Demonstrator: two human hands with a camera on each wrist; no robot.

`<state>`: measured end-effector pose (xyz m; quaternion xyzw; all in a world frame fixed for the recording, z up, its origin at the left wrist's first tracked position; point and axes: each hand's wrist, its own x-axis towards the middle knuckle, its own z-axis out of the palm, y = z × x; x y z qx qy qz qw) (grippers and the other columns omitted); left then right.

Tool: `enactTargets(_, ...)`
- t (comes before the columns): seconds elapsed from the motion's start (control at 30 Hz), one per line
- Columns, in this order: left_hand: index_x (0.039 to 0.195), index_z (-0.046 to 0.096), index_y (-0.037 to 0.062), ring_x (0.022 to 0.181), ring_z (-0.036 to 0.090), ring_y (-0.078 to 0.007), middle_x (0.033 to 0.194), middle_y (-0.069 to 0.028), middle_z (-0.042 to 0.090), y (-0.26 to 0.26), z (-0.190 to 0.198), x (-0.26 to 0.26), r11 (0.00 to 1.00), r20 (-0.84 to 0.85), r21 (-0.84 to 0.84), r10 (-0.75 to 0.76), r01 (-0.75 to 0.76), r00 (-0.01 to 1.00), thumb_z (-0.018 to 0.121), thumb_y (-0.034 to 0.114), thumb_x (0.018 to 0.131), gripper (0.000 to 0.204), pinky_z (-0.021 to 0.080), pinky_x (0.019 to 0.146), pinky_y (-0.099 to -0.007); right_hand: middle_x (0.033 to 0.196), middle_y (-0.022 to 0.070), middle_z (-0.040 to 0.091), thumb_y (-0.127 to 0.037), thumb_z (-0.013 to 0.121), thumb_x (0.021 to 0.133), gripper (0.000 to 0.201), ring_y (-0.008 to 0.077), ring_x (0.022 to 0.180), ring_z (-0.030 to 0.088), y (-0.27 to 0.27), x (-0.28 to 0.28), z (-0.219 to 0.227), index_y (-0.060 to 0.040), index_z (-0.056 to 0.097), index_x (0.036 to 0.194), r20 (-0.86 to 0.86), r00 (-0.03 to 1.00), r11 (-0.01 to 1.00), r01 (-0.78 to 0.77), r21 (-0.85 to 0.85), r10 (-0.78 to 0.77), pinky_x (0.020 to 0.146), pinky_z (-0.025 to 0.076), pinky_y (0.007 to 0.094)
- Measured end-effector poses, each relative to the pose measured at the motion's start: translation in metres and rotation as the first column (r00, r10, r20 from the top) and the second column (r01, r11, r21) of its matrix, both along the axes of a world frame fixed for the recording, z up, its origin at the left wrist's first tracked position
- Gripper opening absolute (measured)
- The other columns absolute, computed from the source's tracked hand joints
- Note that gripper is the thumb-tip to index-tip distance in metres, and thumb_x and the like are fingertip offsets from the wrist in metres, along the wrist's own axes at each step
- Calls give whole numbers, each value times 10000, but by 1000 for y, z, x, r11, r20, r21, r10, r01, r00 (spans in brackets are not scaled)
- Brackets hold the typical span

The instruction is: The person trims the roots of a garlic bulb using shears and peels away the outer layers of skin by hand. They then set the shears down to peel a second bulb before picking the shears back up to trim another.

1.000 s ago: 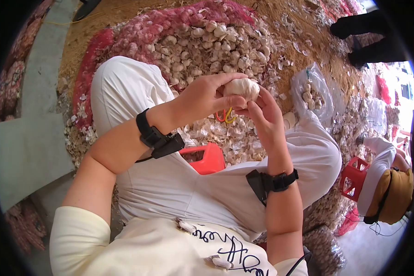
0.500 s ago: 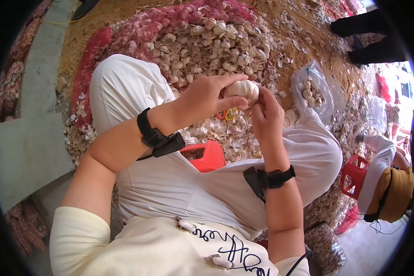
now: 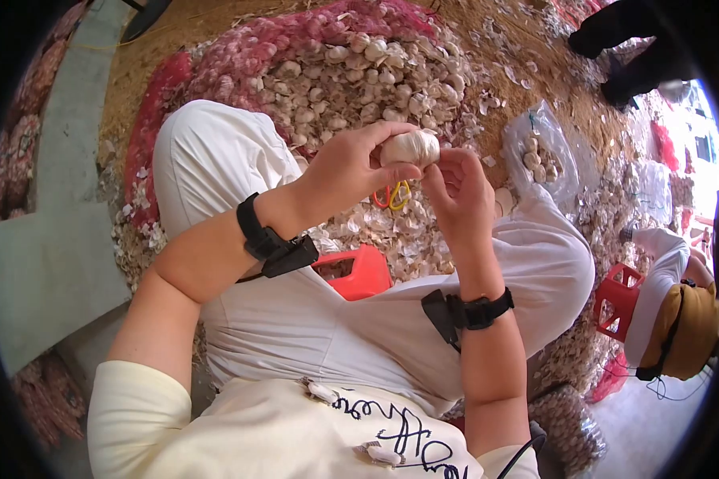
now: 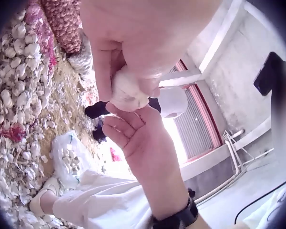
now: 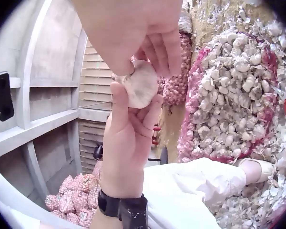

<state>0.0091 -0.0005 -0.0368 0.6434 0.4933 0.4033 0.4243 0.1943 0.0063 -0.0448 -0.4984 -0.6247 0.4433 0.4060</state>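
A pale garlic bulb (image 3: 414, 148) is held up over the lap, its papery skin showing in all views. My left hand (image 3: 345, 164) grips it from the left, thumb below and fingers above. On its other side is my right hand (image 3: 461, 199), thumb and curled fingers pinching at the bulb's edge. The right wrist view shows the right hand (image 5: 138, 33) over the bulb (image 5: 142, 85), with the left hand (image 5: 126, 148) beneath. Scissors (image 3: 401, 196) with red and yellow handles lie on the peelings under the hands.
Beyond the knees, loose garlic bulbs (image 3: 359, 84) spill from a pink net sack (image 3: 240, 40). A clear plastic bag (image 3: 539, 152) with several bulbs lies by the right knee. A red plastic stool (image 3: 359, 271) shows between the legs. Another person (image 3: 667, 319) sits at right.
The right hand's fingers, spread around the bulb's side earlier, curled and drew back, then came up to its edge again. The left hand and the bulb have shifted slightly left.
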Motion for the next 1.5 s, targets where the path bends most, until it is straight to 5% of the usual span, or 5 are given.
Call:
enactTargets(0.23, 1201, 582, 48, 785, 656, -174, 893, -129, 661, -2, 5, 1, 1000, -178, 17, 18, -16, 984, 722, 410, 816, 547, 528, 699, -299, 779, 82, 677, -77, 619, 870, 119, 160, 697, 675, 2, 1, 0, 13, 572, 932, 188, 980, 998, 55, 18, -57, 660, 540, 271)
enactTargets(0.4, 1330, 430, 0, 1014, 614, -151, 1147, -85, 600, 8, -5, -2, 937, 406, -323, 13, 131, 914, 681, 341, 873, 623, 531, 866, -304, 809, 65, 661, -48, 547, 921, 93, 106, 715, 653, 3, -1, 4, 23, 544, 982, -261, 957, 962, 57, -267, -129, 640, 533, 240)
enactTargets(0.7, 1337, 373, 12, 1150, 561, -190, 1253, -95, 537, 13, -8, -4, 889, 662, -394, 98, 234, 743, 582, 250, 950, 500, 506, 968, -353, 897, 117, 646, -108, 505, 966, 142, 147, 794, 653, 2, 7, 4, 23, 498, 1022, -443, 893, 946, -207, -248, 79, 673, 536, 275)
enactTargets(1.1, 1350, 403, 42, 1103, 554, -128, 1236, -60, 556, 5, -6, 0, 992, -25, -36, -122, 121, 992, 713, 128, 856, 589, 470, 936, -292, 967, 130, 627, -98, 555, 950, 251, 158, 762, 654, 4, 6, -7, 14, 457, 1152, -458, 889, 934, -165, -316, 2, 679, 543, 263)
enactTargets(1.5, 1326, 417, 40, 1095, 553, -121, 1206, -62, 552, 8, -2, 0, 962, 297, -246, -43, 120, 954, 717, 113, 850, 567, 474, 932, -274, 884, 76, 620, -7, 511, 930, 179, 100, 696, 608, 3, 1, 0, -7, 483, 1108, -372, 927, 954, -66, -293, -50, 622, 495, 223)
